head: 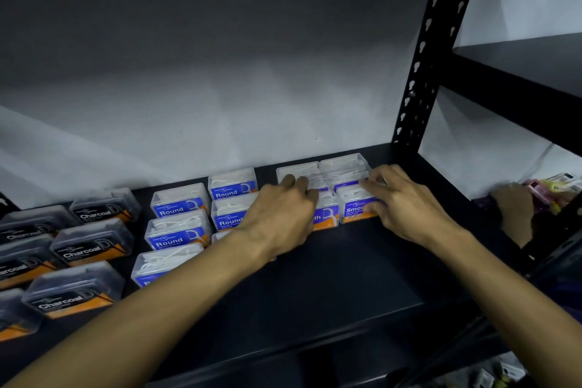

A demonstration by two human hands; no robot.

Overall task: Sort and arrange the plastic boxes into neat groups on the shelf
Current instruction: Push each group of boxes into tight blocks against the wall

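Presently, the black shelf (362, 277) carries three groups of clear plastic boxes. Largest, at far left, the Charcoal boxes (91, 242) with black-and-orange labels lie in two rough columns; their contents look dark, detail unclear. Beside them, the Round boxes (178, 230) with blue labels stand in two columns and hold white floss picks. Toward the right upright (422, 72), near the back wall, the Smooth boxes (356, 205) sit packed touching one another, also holding white picks. The left hand (280, 214) rests on the left side of this group, fingers curled over a box top. The right hand (406, 198) pinches the front right box, thumb on its label, fingers across its lid.
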